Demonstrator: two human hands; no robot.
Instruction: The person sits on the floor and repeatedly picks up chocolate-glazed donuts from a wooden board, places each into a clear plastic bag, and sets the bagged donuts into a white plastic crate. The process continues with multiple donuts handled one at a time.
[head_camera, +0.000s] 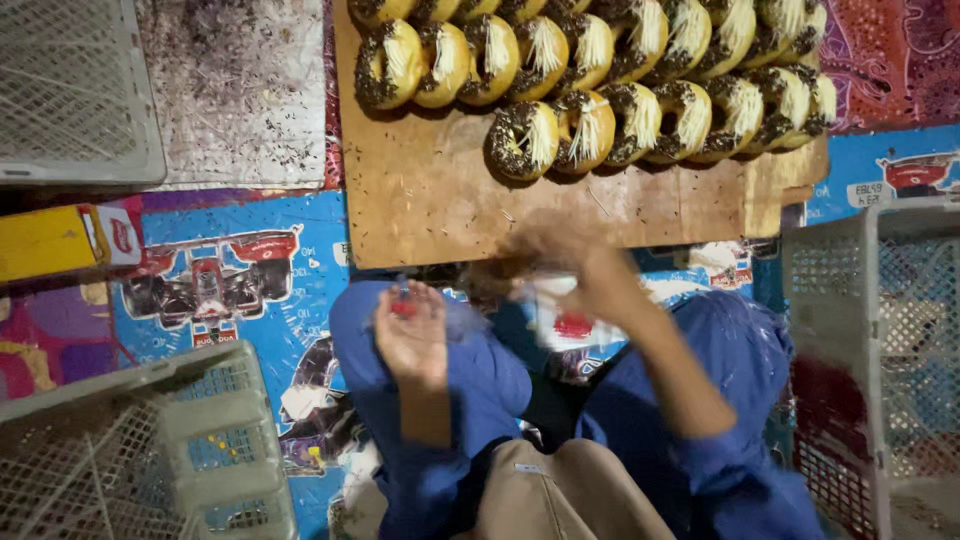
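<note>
My left hand (412, 335) is raised over my blue-clad left knee, palm up, with a small red-and-clear thing, perhaps a wrapper, in its fingers. My right hand (590, 285) is blurred by motion just below the wooden board (430, 190) and grips a clear plastic bag with a red mark (565, 322). On the board lie several donuts (525, 140) in rows, topped with chocolate sprinkles and grated cheese. The nearest donut is a little above my right hand.
A grey plastic crate (150, 440) stands at lower left, another crate (870, 350) at right, a third (70, 90) at upper left. A yellow box (60, 240) lies at left. The floor mat (220, 280) is blue with racing-car pictures.
</note>
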